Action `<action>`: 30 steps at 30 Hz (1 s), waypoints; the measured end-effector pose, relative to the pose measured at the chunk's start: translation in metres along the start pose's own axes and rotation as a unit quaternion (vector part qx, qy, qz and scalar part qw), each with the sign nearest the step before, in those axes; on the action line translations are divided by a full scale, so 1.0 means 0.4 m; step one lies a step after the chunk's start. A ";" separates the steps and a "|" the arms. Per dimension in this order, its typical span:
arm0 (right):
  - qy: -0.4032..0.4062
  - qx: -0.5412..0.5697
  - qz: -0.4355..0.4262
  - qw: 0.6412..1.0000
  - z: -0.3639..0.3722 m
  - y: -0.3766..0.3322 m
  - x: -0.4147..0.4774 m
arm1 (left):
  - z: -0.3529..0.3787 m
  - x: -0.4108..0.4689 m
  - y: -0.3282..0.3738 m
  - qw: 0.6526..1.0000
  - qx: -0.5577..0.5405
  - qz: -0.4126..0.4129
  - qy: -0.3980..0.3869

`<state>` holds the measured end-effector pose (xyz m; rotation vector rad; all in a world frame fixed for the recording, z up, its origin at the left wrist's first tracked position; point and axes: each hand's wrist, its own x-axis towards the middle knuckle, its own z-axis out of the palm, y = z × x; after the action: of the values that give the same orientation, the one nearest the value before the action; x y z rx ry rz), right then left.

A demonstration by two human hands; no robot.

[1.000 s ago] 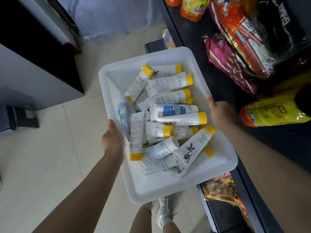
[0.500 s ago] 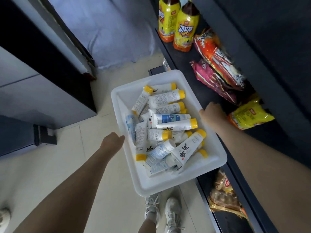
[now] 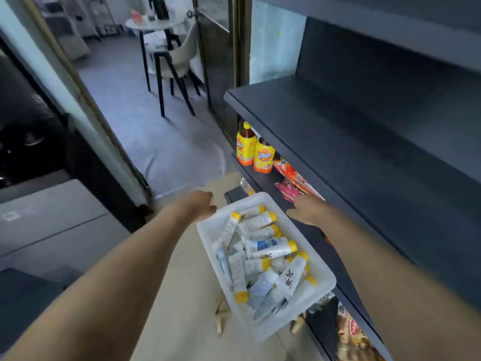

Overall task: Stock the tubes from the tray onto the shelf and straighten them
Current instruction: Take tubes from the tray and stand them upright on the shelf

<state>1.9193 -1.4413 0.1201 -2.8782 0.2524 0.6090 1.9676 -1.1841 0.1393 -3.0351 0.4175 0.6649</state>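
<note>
Right hand (image 3: 307,211) hovers palm down with its fingers loosely spread and nothing in it, just off the far right edge of the white tray (image 3: 326,284), over the front lip of the lower shelf where the iced-tea bottles (image 3: 253,152) and snack bags (image 3: 289,187) sit. My left hand (image 3: 200,207) is at the tray's far left corner with its fingers curled. I cannot tell whether it grips the rim or only rests against it.

The tubes (image 3: 270,250) are all heaped loose in the tray, none on a shelf yet. They lie nearer to me than either hand, between my two forearms. Most have their long axis across the tray, yellow caps pointing right toward the shelving; a few at the near end run slantwise.

The bare dark shelf board (image 3: 325,121) I judge to be the target is up and to the right of the tray, above the right hand. So the right hand is the one on the shelf side. My reading is that it must draw back and down to pinch a tube by its body, then carry it up and right.
</note>
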 end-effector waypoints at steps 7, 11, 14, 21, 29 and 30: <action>0.105 -0.043 0.117 0.987 -0.220 -0.152 -0.273 | -0.319 -0.124 -0.118 0.940 0.181 0.219 0.187; 0.153 -0.038 0.177 0.972 -0.342 -0.240 -0.445 | -0.508 -0.232 -0.149 0.905 0.148 0.289 0.275; 0.213 -0.030 0.218 0.952 -0.419 -0.290 -0.547 | -0.608 -0.292 -0.120 0.874 0.132 0.330 0.333; 0.320 -0.082 0.294 0.897 -0.520 -0.355 -0.657 | -0.683 -0.328 -0.024 0.821 0.143 0.398 0.384; 0.344 -0.004 0.282 0.896 -0.482 -0.283 -0.571 | -0.652 -0.178 0.093 0.820 0.070 0.445 0.353; 0.334 0.011 0.282 0.900 -0.456 -0.271 -0.557 | -0.637 -0.152 0.098 0.821 0.075 0.450 0.343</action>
<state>1.8104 -1.3480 0.3921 -2.8632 1.1979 -0.3545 2.0087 -1.2226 0.3980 -2.6479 1.8444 -0.5455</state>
